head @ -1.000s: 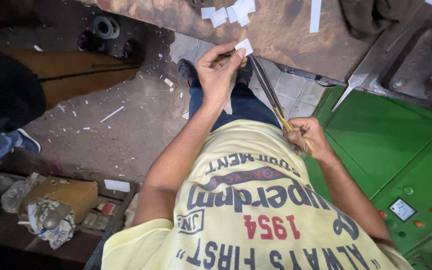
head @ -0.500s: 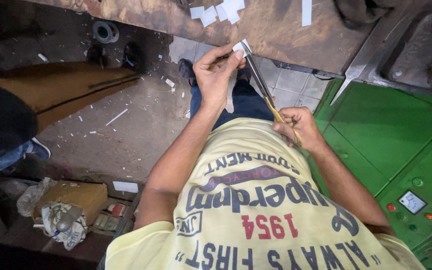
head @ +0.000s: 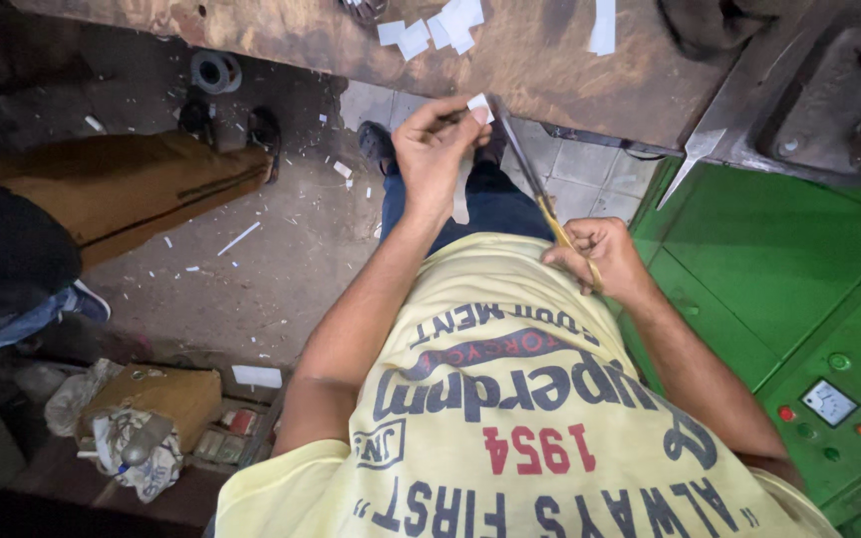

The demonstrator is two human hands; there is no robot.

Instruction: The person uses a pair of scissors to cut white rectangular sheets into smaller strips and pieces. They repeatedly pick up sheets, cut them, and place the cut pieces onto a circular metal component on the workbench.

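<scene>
My left hand (head: 432,154) is raised in front of me and pinches a small white paper piece (head: 478,103) between thumb and fingers. My right hand (head: 595,257) grips the yellow handles of a long pair of scissors (head: 525,164). The blades point up and left, and their tips reach the paper piece by my left fingertips. Below both hands are my yellow printed shirt and blue trousers. One dark shoe (head: 376,144) shows on the floor.
A worn brown bench top (head: 540,60) runs across the top, with several cut white paper pieces (head: 430,30) on it. A green machine panel (head: 799,299) with buttons and a gauge stands right. Another person's brown trouser leg (head: 122,189) is left; rags and boxes (head: 142,418) lie lower left.
Both hands keep their grip on the paper and the scissors. The blades have swung a little closer to the paper piece, and the view has shifted slightly.
</scene>
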